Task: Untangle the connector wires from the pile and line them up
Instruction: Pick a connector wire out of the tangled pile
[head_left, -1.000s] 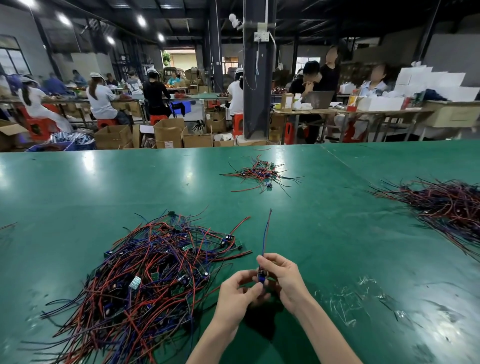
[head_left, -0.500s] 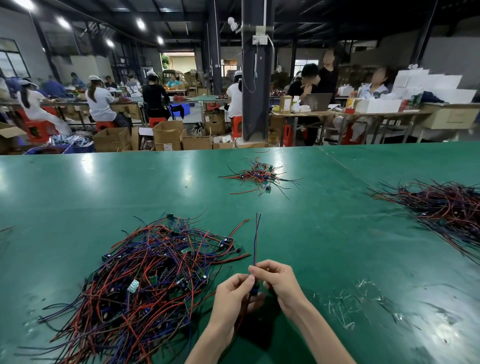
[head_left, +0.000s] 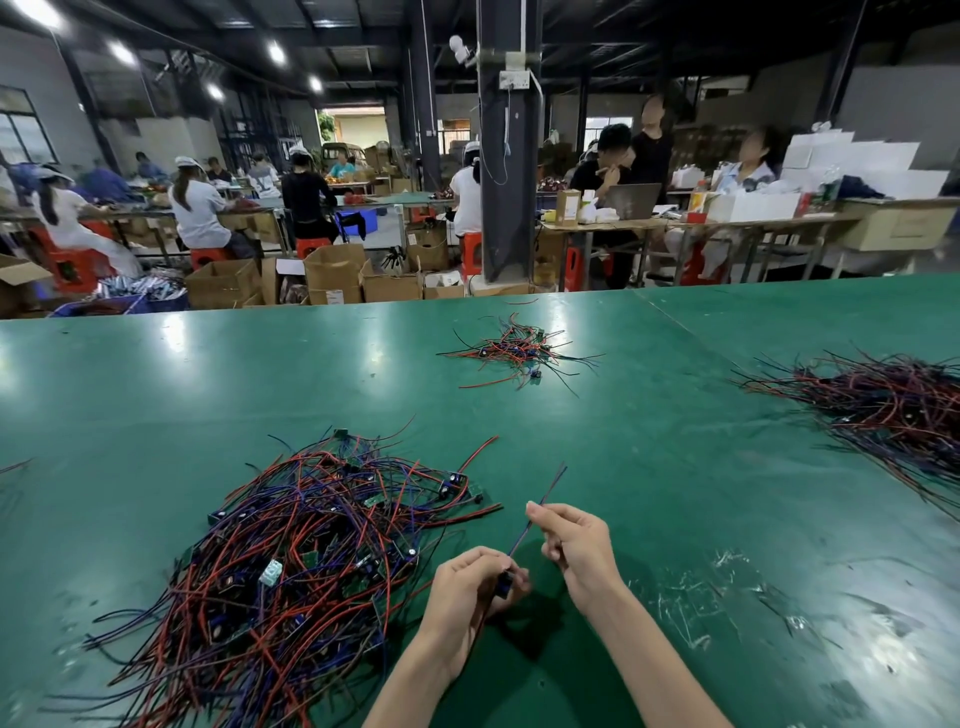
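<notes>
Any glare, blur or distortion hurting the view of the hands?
Head view: white glare patches on the green table; its far edge bows from the wide lens; the wire heap at right is smeared; left hand, right hand and held wire read fairly sharp.

Can't make out the shape of the small blue connector, it's mostly buried in the left grip. The thin blue wire smears to nothing at its free tip. The big tangled pile of red, blue and black wires at the near edge of the green surface runs off the picture bottom. The darker wire heap at the right edge is cut off and blurry.
</notes>
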